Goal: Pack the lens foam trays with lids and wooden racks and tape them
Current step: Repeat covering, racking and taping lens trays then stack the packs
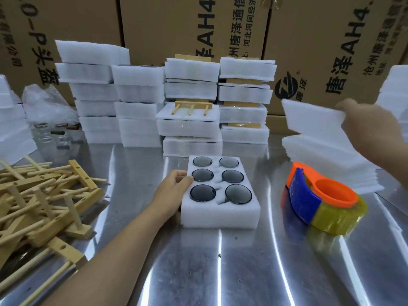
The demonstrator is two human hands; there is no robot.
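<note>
landmark: white foam tray (220,215) with six round wells, flat on the shiny metal table (220,268), centre of view.
tray contents: six dark round glass lenses (202,192), one per well, in two columns of three; top uncovered.
left hand (174,188): at the tray's left edge, thumb on the top rim, fingers curled against the side wall, holding it.
right hand (373,129): raised right of and behind the tray, fingers pinching one thin white foam lid sheet (313,120); the sheet is in the air, tilted, well apart from the tray.
lid supply: stack of thin white foam sheets (326,171) on the table right of the tray, under the held sheet.
in the way: orange and blue plastic tape dispenser (304,195) with a yellowish roll, lying between the tray and the sheet stack, near the tray, both hands apart from it.
left of tray: loose pile of pale wooden peg racks (44,195), beyond the left forearm.
behind tray: stacks of closed white foam packs (189,127), some with a wooden rack on top.
behind left: crumpled clear plastic bag (46,102).
far behind: brown cardboard cartons (176,25) with black lettering.
</note>
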